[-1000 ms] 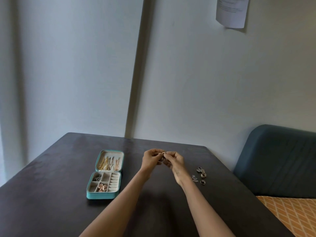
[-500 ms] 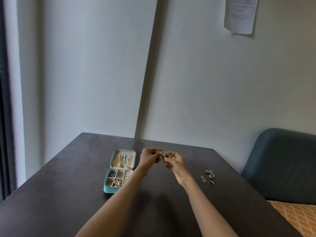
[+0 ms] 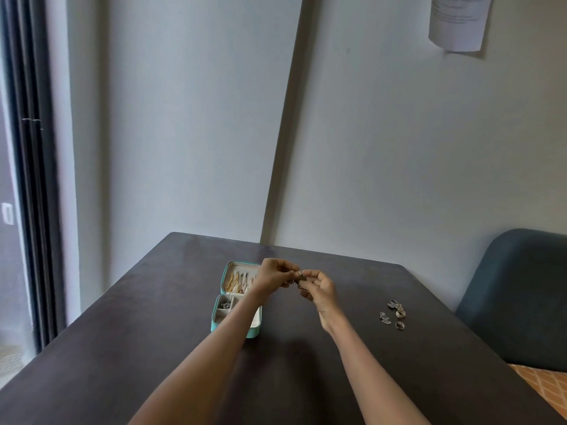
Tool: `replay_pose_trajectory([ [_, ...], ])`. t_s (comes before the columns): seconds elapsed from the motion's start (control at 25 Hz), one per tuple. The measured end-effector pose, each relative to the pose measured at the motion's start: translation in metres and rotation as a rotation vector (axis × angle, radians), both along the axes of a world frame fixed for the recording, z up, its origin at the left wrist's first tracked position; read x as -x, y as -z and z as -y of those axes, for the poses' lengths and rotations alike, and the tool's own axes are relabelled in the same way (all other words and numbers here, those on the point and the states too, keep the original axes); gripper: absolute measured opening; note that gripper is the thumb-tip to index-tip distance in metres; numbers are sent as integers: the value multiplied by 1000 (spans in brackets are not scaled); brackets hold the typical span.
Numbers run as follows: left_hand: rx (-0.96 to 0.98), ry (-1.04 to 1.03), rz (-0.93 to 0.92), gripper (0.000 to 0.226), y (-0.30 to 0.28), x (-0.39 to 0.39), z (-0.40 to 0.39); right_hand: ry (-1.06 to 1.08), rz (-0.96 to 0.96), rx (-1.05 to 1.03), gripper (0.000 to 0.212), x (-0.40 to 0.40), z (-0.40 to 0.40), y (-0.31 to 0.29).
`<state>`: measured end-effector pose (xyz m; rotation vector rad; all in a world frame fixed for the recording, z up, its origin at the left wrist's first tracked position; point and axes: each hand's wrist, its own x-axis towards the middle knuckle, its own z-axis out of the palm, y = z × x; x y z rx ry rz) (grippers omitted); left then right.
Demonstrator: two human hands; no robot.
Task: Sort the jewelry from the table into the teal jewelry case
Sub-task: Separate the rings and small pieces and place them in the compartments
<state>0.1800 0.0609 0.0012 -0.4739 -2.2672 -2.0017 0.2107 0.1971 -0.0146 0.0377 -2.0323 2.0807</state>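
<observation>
The open teal jewelry case (image 3: 220, 326) lies on the dark table (image 3: 129, 342), its lid holding gold pieces and its base divided into small compartments. My left hand (image 3: 274, 276) and my right hand (image 3: 319, 286) meet above the table just right of the case, both pinching one small piece of jewelry (image 3: 300, 277) between their fingertips. My left forearm hides part of the case's base. A cluster of several rings and earrings (image 3: 394, 314) lies on the table to the right of my hands.
A blue upholstered seat (image 3: 518, 296) stands at the table's right side, with orange patterned fabric (image 3: 549, 384) below it. A grey wall runs behind the table. A dark window frame (image 3: 30, 210) stands at the far left.
The view has shifted, so the case and hands sit further right in frame. Both hands stay together on the small piece, now closer over the case's right edge.
</observation>
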Motion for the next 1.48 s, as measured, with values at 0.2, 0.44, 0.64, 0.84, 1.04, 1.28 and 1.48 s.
replay_pose_trajectory([
  [0.2, 39, -34, -11, 16, -3, -3, 22, -73, -12, -64, 24, 3, 20, -1],
  [0.44, -98, 26, 156, 17, -7, -5, 65, -47, -6, -70, 22, 8, 49, -7],
  [0.64, 91, -94, 198, 18, 6, -11, 97, 39, 104, 27, 18, 12, 68, -3],
  [0.84, 451, -129, 140, 22, 17, -11, 100, 65, 202, 29, 17, 16, 80, 3],
  [1.04, 630, -176, 37, 23, 19, -15, 94, 76, 196, 15, 15, 14, 82, 4],
  [1.28, 792, -343, 14, 15, 25, -16, 88, 40, 222, -22, 22, 17, 89, 19],
  [1.48, 832, -346, 54, 16, 23, -14, 90, -32, 213, -36, 27, 16, 93, 17],
])
